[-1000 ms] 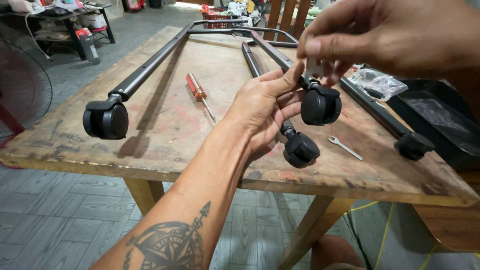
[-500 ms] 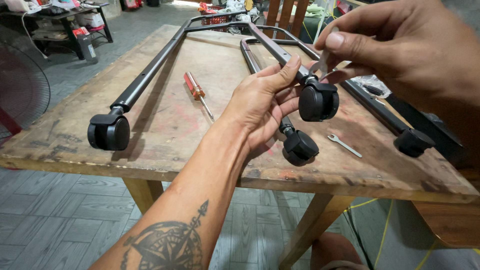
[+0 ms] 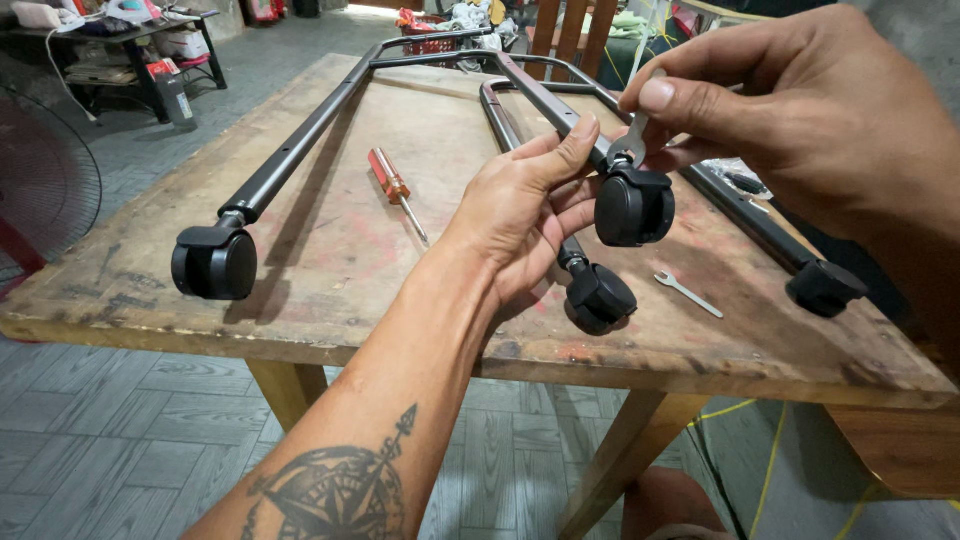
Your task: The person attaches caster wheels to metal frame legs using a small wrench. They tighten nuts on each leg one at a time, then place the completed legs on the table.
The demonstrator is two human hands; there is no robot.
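Near the table (image 3: 330, 330) front edge, left hand (image 3: 520, 215) grasps the frame (image 3: 545, 100) above a caster (image 3: 634, 207). Right hand (image 3: 800, 110) pinches a small wrench (image 3: 632, 140) there.

Support: a worn wooden table (image 3: 330, 270) — bare planks, scuffed and stained, with reddish marks near the middle and splayed wooden legs below.
Frame: a dark metal tube frame (image 3: 300, 150) lies lengthwise along the top, its far end bent into a loop.
Left corner: a black caster wheel (image 3: 213, 263) on the frame's near end, resting close to the table's front edge.
Middle: a screwdriver with an orange-red handle (image 3: 397, 192), flat on the wood between the tubes.
Front right: a second black caster (image 3: 599, 297); just beside it a small flat metal wrench (image 3: 688, 293).
Right edge: another black caster (image 3: 826, 287) — near the table's corner.
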